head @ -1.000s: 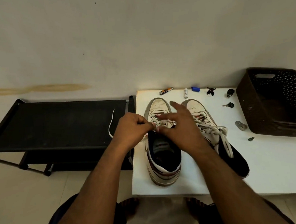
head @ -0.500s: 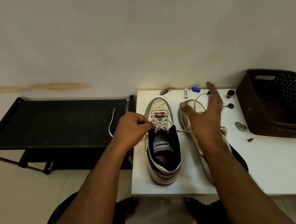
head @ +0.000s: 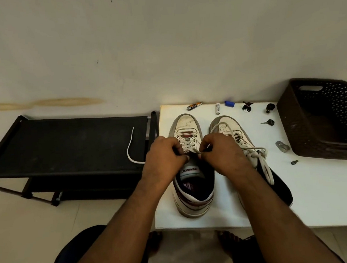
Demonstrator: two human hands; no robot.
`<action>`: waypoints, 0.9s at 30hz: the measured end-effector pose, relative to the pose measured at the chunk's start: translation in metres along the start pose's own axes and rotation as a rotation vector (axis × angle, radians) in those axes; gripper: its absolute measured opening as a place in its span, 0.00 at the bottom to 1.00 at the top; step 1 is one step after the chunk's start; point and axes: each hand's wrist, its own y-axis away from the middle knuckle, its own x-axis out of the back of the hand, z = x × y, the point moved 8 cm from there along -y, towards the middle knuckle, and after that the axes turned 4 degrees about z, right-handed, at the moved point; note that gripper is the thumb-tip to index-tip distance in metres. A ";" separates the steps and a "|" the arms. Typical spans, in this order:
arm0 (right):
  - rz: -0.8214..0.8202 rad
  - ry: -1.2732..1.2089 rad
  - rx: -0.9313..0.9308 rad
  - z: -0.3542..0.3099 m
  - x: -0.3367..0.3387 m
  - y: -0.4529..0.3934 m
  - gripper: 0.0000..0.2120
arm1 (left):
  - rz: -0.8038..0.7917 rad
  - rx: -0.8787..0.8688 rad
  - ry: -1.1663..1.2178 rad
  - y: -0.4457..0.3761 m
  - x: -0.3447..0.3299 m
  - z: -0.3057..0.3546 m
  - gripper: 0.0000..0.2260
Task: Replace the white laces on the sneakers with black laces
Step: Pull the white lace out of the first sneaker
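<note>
White table [head: 316, 193], centre right of frame. Left sneaker [head: 190, 191], centre of frame, toe toward the wall, white lace [head: 188, 143] crossed over its upper eyelets. Left hand [head: 166, 156] and right hand [head: 221, 151], side by side over the tongue, fingers curled, each pinching the lace at the top of that lacing. Right sneaker [head: 227, 125], just right of the first, partly hidden under the right forearm, its own white lace [head: 262, 162] loosened and draped over the side. Loose white lace end [head: 131, 148] on black shoe rack [head: 66, 145], centre left of frame. Along the far table edge: nail clipper [head: 194, 106], battery [head: 217, 108], small blue object [head: 229, 103], small dark items too small to identify. Dark perforated basket [head: 323, 118], upper right of table. No black laces identifiable.
</note>
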 end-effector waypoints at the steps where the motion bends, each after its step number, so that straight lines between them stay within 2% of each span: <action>1: 0.002 0.022 0.002 0.000 0.000 0.000 0.03 | 0.035 0.026 -0.009 0.002 0.002 -0.002 0.09; 5: 0.008 0.020 -0.020 0.008 0.002 0.002 0.07 | 0.115 0.030 -0.012 0.009 0.012 -0.006 0.09; 9: -0.045 -0.205 -0.134 0.026 0.000 0.006 0.07 | 0.061 0.146 0.073 0.006 0.024 -0.028 0.10; 11: -0.051 -0.227 -0.128 0.028 0.000 0.007 0.06 | 0.050 0.069 0.011 0.008 0.020 -0.018 0.09; 13: -0.055 -0.253 -0.087 0.023 -0.001 0.007 0.07 | 0.029 -0.092 -0.200 0.013 0.005 0.006 0.18; 15: -0.062 -0.246 -0.034 0.017 -0.002 0.007 0.12 | -0.002 -0.165 -0.357 0.016 -0.010 0.018 0.25; 17: -0.067 -0.189 0.002 0.014 -0.002 0.004 0.15 | 0.008 -0.172 -0.428 0.014 -0.015 0.022 0.21; 20: -0.087 -0.144 0.012 0.012 -0.003 0.002 0.15 | 0.043 -0.183 -0.445 0.013 -0.016 0.025 0.17; 23: -0.110 -0.141 -0.014 0.014 -0.004 0.001 0.13 | 0.139 -0.170 -0.213 0.009 -0.005 0.022 0.05; 24: -0.119 -0.146 -0.025 0.015 -0.004 0.001 0.12 | 0.177 -0.101 -0.071 0.004 0.004 0.012 0.01; 26: -0.127 -0.164 -0.040 0.016 -0.004 0.001 0.11 | 0.213 0.114 0.293 -0.006 0.018 -0.017 0.04; 27: -0.124 -0.169 -0.041 0.016 -0.004 0.001 0.10 | 0.187 0.192 0.444 -0.008 0.021 -0.025 0.02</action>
